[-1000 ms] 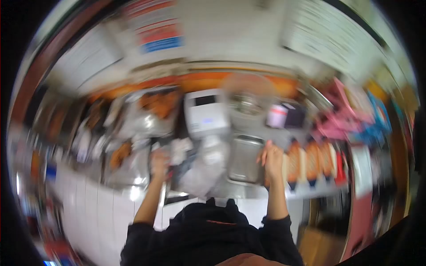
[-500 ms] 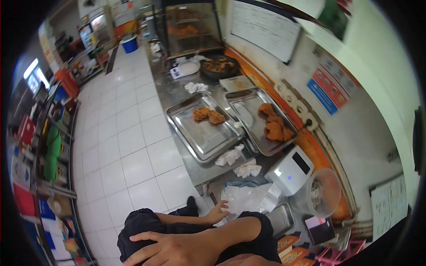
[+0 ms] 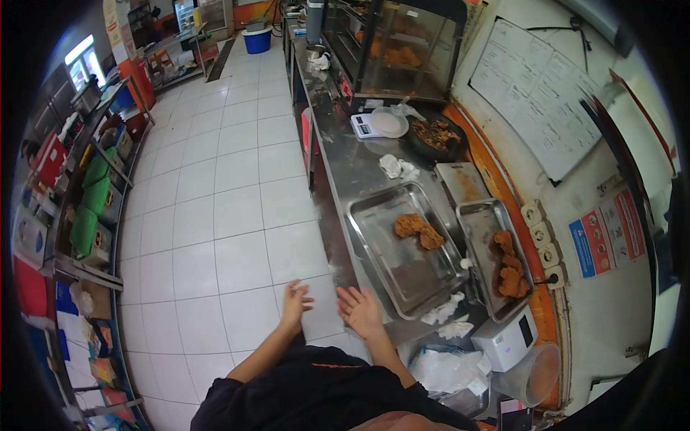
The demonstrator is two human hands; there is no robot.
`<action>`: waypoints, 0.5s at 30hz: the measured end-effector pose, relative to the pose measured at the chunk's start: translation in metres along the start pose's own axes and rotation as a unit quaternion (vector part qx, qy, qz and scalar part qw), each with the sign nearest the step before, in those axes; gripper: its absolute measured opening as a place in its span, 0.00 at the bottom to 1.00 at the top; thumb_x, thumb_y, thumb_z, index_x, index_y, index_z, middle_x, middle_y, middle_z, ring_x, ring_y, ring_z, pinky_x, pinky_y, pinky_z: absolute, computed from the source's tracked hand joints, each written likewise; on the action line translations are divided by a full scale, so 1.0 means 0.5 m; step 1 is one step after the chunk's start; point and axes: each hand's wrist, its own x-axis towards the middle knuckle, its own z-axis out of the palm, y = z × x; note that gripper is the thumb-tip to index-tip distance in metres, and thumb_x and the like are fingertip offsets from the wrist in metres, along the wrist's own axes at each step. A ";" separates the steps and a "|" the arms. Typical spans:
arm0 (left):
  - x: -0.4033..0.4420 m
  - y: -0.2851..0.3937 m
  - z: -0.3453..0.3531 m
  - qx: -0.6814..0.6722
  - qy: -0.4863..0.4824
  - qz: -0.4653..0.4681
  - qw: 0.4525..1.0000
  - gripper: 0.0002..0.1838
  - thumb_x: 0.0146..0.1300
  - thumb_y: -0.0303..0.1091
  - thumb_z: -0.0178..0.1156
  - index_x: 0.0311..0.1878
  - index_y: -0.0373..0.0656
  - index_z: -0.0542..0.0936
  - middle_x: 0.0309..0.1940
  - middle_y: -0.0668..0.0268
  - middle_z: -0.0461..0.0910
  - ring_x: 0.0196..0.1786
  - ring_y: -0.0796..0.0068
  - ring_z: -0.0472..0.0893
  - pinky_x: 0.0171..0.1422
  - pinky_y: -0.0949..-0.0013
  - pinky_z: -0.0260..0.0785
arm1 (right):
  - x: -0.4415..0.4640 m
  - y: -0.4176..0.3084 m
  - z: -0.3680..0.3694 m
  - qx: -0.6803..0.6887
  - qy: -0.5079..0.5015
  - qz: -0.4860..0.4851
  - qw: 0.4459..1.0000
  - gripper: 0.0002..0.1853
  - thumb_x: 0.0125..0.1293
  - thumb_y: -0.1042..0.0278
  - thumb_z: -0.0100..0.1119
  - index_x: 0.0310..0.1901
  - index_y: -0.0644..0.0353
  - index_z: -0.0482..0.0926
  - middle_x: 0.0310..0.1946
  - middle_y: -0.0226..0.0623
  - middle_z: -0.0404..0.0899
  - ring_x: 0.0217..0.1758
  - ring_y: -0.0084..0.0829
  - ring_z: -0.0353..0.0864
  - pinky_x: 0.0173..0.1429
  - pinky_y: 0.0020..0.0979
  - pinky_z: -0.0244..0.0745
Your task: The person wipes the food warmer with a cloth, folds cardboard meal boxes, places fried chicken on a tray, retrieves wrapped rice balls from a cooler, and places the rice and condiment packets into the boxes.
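Note:
My left hand (image 3: 295, 305) hangs over the tiled floor in front of my body, fingers apart and holding nothing. Just right of it, beside the counter's edge, my right hand (image 3: 360, 312) is spread with the palm showing and nothing in it. The nearest object is a large metal tray (image 3: 374, 256) on the counter, with pieces of fried chicken (image 3: 418, 231) in it. A narrower metal tray (image 3: 474, 248) behind it holds several more pieces (image 3: 512, 276). Crumpled white tissues (image 3: 443, 307) lie by the trays.
A steel counter (image 3: 345, 158) runs away along the right, bearing a scale (image 3: 366, 126), a black pan (image 3: 435, 136) and a glass display case (image 3: 410, 61). A white device (image 3: 507, 341) and plastic bag (image 3: 445, 370) are near right. Shelves with green bins (image 3: 90, 223) line the left.
The view has swung left along the counter. My hands, crossed near my body half a second ago, are now uncrossed and stretched forward, palms partly showing.

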 end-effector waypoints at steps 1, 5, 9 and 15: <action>0.033 0.044 -0.049 0.005 0.023 0.041 0.999 0.23 0.59 0.35 0.51 0.58 0.47 0.59 0.45 0.62 0.71 0.35 0.74 0.74 0.34 0.72 0.68 | 0.044 0.005 -0.006 0.110 0.095 -0.028 0.989 0.32 0.61 0.49 0.51 0.58 0.61 0.54 0.53 0.47 0.69 0.46 0.39 0.75 0.49 0.35 0.72; 0.188 0.148 -0.213 0.082 0.111 0.116 0.984 0.23 0.59 0.33 0.49 0.58 0.47 0.60 0.48 0.61 0.71 0.35 0.75 0.73 0.36 0.70 0.67 | 0.176 -0.034 -0.013 0.267 0.181 -0.149 0.935 0.37 0.51 0.45 0.62 0.52 0.61 0.56 0.51 0.48 0.70 0.49 0.42 0.74 0.48 0.39 0.74; 0.339 0.223 -0.201 0.121 0.044 0.132 0.983 0.21 0.58 0.31 0.50 0.56 0.46 0.64 0.43 0.64 0.73 0.33 0.76 0.72 0.34 0.73 0.66 | 0.261 -0.080 0.003 0.299 0.226 -0.219 0.901 0.34 0.50 0.46 0.63 0.47 0.68 0.64 0.46 0.49 0.73 0.48 0.42 0.75 0.50 0.36 0.75; 0.588 0.315 0.109 0.343 -0.296 0.316 0.834 0.21 0.56 0.39 0.56 0.50 0.36 0.70 0.45 0.56 0.76 0.47 0.64 0.76 0.47 0.68 0.68 | 0.340 -0.076 -0.015 0.279 0.344 -0.309 0.842 0.19 0.61 0.57 0.52 0.43 0.67 0.67 0.42 0.52 0.74 0.46 0.42 0.77 0.49 0.34 0.76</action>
